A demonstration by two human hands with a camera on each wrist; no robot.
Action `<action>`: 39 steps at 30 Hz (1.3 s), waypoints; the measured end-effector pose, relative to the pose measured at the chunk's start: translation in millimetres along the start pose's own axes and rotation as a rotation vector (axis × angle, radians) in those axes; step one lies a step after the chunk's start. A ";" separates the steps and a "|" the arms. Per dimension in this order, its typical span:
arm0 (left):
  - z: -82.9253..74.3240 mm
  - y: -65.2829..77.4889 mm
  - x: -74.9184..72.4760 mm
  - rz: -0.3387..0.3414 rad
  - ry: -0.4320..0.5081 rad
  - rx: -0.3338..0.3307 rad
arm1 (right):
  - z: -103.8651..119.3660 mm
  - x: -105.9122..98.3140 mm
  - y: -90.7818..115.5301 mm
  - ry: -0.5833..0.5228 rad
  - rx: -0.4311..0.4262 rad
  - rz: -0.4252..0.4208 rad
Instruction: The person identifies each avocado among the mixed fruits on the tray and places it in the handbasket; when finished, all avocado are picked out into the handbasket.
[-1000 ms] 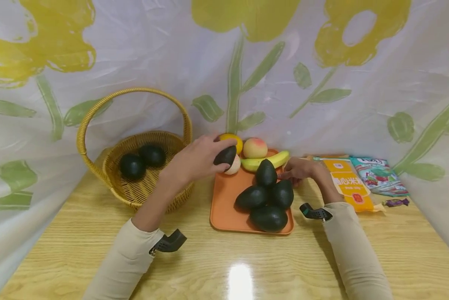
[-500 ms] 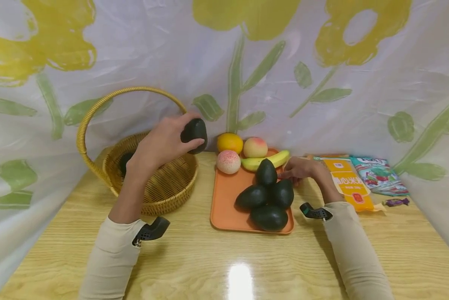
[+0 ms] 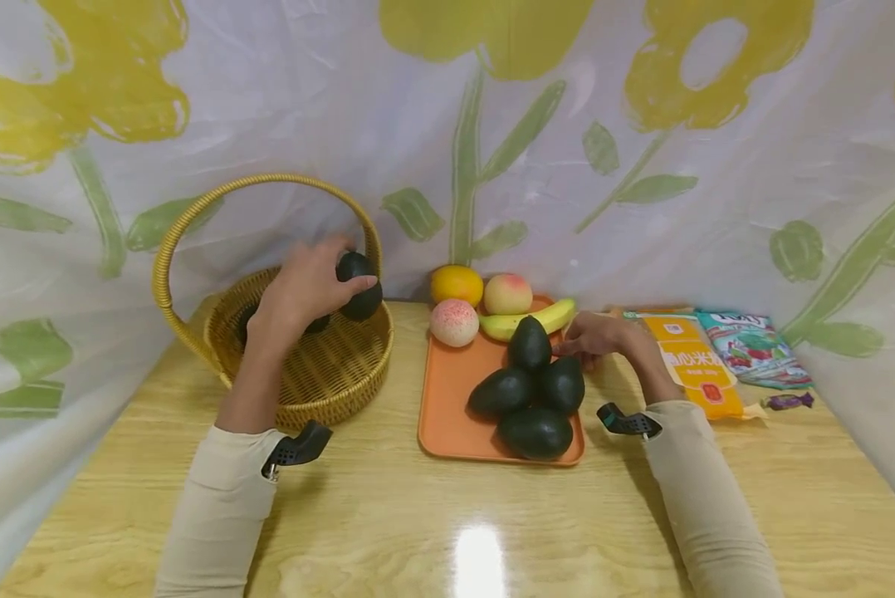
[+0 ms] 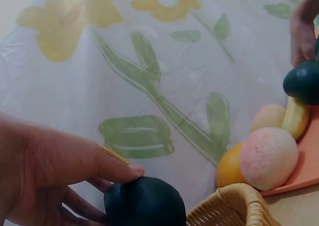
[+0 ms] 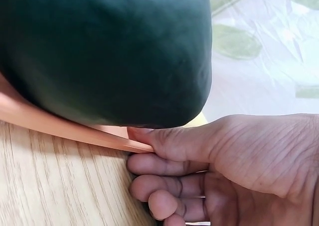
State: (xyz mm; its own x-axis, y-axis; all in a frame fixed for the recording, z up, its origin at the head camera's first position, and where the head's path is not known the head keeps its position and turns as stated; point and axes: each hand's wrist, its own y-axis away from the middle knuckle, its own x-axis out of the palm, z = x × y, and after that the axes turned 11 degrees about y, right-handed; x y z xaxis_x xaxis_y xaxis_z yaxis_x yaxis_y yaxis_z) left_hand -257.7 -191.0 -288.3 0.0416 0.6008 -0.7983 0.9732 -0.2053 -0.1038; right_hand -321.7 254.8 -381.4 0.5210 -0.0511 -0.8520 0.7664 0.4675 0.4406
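Note:
My left hand [image 3: 301, 286] holds a dark green avocado [image 3: 359, 301] over the right part of the wicker basket [image 3: 343, 404], below its arched handle. In the left wrist view the thumb lies on top of this avocado [image 4: 144, 203]. Behind the hand, other avocados in the basket are mostly hidden. My right hand [image 3: 597, 336] pinches the right rim of the orange tray [image 3: 447, 399], thumb above and fingers below in the right wrist view. Several avocados [image 3: 535, 433] lie on the tray, one close over that thumb.
At the tray's back are a banana [image 3: 530, 321], a speckled peach [image 3: 454, 323], another peach [image 3: 508, 294] and a yellow-orange fruit [image 3: 457, 285]. An orange snack bag [image 3: 697, 365], a teal bag [image 3: 754, 349] and a purple-wrapped candy [image 3: 789, 402] lie right. A flowered sheet hangs behind.
My left hand has lifted the avocado from beside the speckled peach and carried it left, then lower over the basket. My right hand has stayed at the tray's rim.

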 end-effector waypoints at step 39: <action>37.7 -14.5 25.0 0.138 -0.116 -0.047 | -1.2 8.8 0.0 0.010 0.004 -0.009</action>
State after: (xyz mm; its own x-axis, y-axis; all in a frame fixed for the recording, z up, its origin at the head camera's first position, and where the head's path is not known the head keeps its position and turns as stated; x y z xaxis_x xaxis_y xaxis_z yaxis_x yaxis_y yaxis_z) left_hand -279.3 -202.1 -329.1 0.1513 0.4761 -0.8663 0.9697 -0.2415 0.0367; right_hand -317.6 255.5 -389.2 0.5105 -0.0466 -0.8586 0.7726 0.4631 0.4342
